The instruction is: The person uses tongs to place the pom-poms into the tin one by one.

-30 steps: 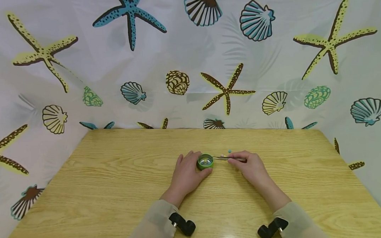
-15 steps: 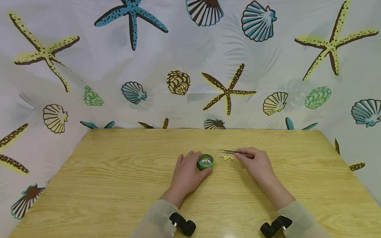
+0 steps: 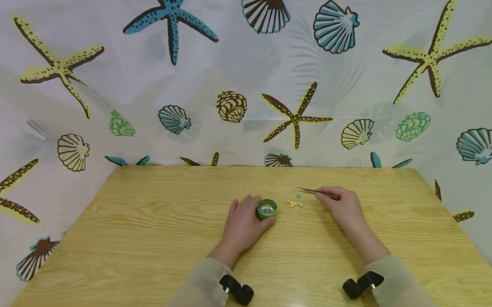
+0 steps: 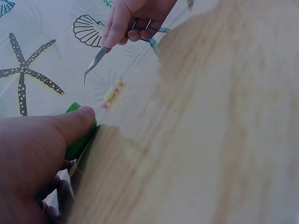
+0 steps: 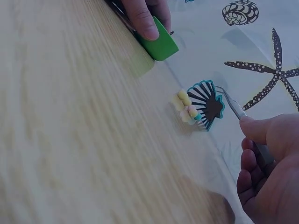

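My left hand point(image 3: 242, 224) holds a small round green tin point(image 3: 267, 217) upright on the table, thumb on the near side and fingers round the far side. Inside the tin's silvery bottom lies a small yellow bead point(image 3: 266, 208). Between thumb and fingers, my right hand point(image 3: 345, 208) pinches a pair of fine bent-tip tweezers point(image 5: 235, 107). Their tips point left, slightly apart, with nothing visible between them. Just right of the tin lies a little cluster of yellow and pink beads point(image 3: 293, 204). One blue bead point(image 3: 298, 196) sits behind it, below the tweezer tips in the head view.
The wood-grain table point(image 3: 151, 240) extends around both hands. Behind it and at the sides hangs a white cloth point(image 3: 209, 72) printed with starfish and shells. Each sleeve carries a black wrist mount point(image 3: 237, 290).
My right hand has drawn the tweezers away from the tin, to the right and back past the beads. The left hand and tin have stayed in place.
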`<state>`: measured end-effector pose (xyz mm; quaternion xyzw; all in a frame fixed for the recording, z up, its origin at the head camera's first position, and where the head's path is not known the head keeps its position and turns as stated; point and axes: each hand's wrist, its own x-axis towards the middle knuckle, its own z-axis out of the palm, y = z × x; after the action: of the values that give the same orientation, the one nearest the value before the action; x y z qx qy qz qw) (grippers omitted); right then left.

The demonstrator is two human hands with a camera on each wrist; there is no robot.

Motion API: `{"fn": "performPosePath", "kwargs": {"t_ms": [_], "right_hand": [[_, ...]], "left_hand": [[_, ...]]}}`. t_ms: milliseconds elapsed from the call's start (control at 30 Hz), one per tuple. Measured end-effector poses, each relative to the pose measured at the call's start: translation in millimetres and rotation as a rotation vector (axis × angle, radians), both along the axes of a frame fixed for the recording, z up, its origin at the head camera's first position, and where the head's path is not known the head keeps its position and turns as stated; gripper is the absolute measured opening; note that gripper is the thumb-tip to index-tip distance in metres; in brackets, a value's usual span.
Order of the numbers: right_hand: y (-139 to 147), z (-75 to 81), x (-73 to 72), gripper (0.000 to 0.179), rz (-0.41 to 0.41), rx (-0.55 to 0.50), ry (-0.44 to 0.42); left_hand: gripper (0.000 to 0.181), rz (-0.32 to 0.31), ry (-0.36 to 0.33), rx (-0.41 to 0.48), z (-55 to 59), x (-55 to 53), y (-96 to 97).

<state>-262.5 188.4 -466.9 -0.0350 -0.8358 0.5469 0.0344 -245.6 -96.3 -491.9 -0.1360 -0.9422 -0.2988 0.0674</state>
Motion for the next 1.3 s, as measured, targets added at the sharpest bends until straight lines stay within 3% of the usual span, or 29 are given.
{"fn": "performPosePath", "kwargs": {"t_ms": [367,733,1300], "right_hand": [[13,-3.1,-9.1,0.032,0.006,0.002,-0.036],[15,-7.4,-14.3,0.028,0.005,0.079,-0.022],[18,-10.1,-14.2,0.028,0.029,0.107,-0.016]], "left_hand": [[0.069,-0.001,-0.005,-0.001,1.2,-0.1,0.8],[0.067,-0.002,0.0,-0.013,1.1,0.1,1.0],[0.069,0.001,-0.018,-0.01,2.7,1.4,2.2]]}}
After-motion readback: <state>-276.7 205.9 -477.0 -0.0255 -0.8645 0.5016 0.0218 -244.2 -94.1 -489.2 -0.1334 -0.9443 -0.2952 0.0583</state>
